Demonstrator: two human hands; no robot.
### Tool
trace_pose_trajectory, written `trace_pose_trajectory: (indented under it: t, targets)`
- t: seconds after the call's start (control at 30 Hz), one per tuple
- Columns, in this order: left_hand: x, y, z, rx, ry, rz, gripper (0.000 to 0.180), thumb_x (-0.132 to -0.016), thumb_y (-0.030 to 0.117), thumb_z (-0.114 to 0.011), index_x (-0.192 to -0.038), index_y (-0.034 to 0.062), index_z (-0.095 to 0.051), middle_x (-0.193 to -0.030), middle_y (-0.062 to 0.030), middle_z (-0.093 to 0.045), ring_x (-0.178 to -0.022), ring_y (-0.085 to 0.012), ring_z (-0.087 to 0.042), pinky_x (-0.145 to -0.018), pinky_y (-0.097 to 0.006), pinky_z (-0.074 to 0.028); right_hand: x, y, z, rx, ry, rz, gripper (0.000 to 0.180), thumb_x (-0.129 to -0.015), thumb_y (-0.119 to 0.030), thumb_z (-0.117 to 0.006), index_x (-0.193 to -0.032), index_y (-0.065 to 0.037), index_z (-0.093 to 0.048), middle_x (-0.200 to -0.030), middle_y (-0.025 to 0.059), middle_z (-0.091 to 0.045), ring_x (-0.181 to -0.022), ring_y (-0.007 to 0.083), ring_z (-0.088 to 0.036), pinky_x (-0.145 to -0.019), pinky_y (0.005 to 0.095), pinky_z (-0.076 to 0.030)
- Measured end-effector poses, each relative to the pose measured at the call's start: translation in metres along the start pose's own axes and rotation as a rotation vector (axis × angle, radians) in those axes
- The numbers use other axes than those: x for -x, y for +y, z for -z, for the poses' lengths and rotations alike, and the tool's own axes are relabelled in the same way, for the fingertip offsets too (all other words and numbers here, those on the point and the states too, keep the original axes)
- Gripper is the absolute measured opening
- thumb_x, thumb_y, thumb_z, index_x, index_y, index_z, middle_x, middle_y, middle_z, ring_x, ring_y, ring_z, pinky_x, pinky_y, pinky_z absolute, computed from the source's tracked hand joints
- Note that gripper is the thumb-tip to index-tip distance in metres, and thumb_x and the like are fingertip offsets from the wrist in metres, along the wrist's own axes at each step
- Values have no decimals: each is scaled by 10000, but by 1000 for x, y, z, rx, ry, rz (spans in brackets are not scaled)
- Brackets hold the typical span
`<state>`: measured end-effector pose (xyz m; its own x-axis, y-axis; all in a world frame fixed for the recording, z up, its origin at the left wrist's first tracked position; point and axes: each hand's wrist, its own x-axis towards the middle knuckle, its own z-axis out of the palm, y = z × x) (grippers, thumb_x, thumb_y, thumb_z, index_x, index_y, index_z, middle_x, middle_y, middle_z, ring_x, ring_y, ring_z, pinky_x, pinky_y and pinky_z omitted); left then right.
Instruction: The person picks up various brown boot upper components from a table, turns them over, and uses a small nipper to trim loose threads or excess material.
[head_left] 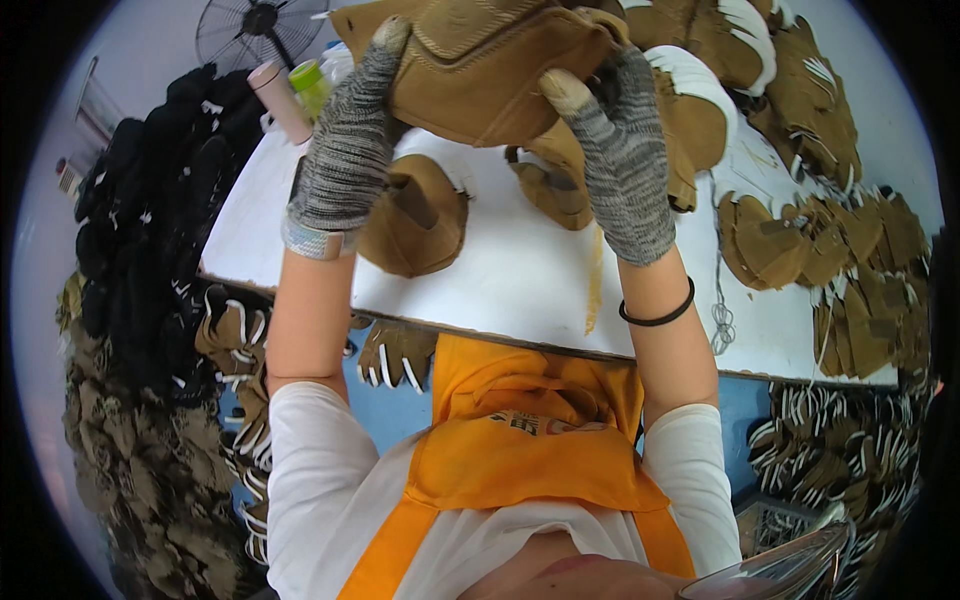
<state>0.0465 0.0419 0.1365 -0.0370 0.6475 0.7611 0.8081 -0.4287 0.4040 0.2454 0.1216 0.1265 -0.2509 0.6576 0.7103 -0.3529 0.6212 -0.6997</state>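
At the top of the view I hold up a brown stitched cap (pixel 480 85), a soft piece with curved seams that runs past the upper edge. My left hand (pixel 345 150), in a grey knitted glove, grips its left side with the thumb in front. The right side is pinched in my right hand (pixel 625 160), gloved alike, its bare thumb tip against the fabric. The other fingers of both hands are mostly hidden. Below, on the white table (pixel 480 270), lie a brown cap piece (pixel 425 230) on the left and another brown piece (pixel 555 180) near the middle.
Stacked brown pieces with white edges (pixel 690 110) fill the table's far right; more brown pieces (pixel 780 240) lie nearer. A pink bottle (pixel 280 100) and a green-lidded bottle (pixel 312 88) stand at the far left. Black bundles (pixel 150 220) pile up left, near a fan (pixel 260 25).
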Motion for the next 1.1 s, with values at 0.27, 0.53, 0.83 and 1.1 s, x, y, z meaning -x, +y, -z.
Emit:
trace_pose_trajectory:
  t: [0.27,0.53,0.83,1.1]
  targets:
    - [70,-154,64,217,161,396,394,-894,159,-603,-1282,109,-555,-1032,-69,-638,-908,-182,-612,-771,-301,-505,5,58,-81,20,-216,-53,530,-868,-217,-695,-1307,-27,-468,-1223,135,-551,-1109,231,-549,-962,338,-470]
    - [134,-165,35,952,194,955,531,-898,348,-644,-1357,139,-477,-1169,-25,-588,-1007,-146,-561,-851,-313,-477,50,95,-94,133,-371,-397,534,-884,-206,-661,-1342,-36,-444,-1279,157,-499,-1158,245,-529,-1017,358,-430]
    - [113,-105,42,346,352,590,620,-918,309,-618,-1411,7,-394,-1303,-141,-538,-1200,-227,-499,-1046,-356,-366,72,103,-63,302,-549,-413,557,-840,-183,-696,-1330,-37,-472,-1278,176,-509,-1187,293,-515,-1027,377,-412]
    - [98,-89,13,299,40,383,1140,-618,341,-884,-1491,68,-205,-1357,-181,-436,-1259,-281,-446,-1062,-389,-394,86,114,-96,466,-440,-188,904,-790,-408,-731,-1449,-12,-256,-1372,255,-425,-1273,366,-436,-1047,408,-383]
